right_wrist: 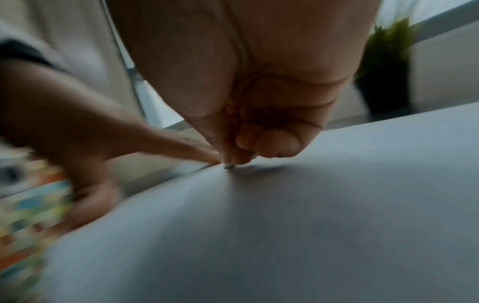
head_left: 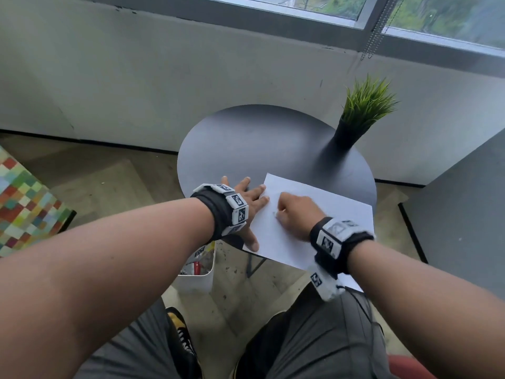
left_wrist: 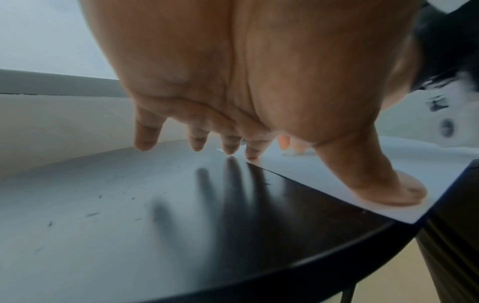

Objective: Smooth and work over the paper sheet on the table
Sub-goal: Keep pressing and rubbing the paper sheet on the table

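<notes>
**Paper pinned at one edge, fist set on its middle**

Head view: the paper sheet [head_left: 314,214] is laid on the round table [head_left: 259,138] at its five o'clock rim, part overhanging. The left hand [head_left: 250,203], fingers spread flat, is pressed on the sheet's nine o'clock edge. The right hand [head_left: 296,213] is curled, seemingly empty, knuckles on the paper's middle. The long axis is judged to run toward four o'clock, away from the pinning hand.

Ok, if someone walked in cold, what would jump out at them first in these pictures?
Probably the white paper sheet hanging over the near edge of the round black table, with both hands on it: the left hand spread flat at its left edge, the right hand curled at its middle. Then the green potted plant at the table's far right.
</notes>
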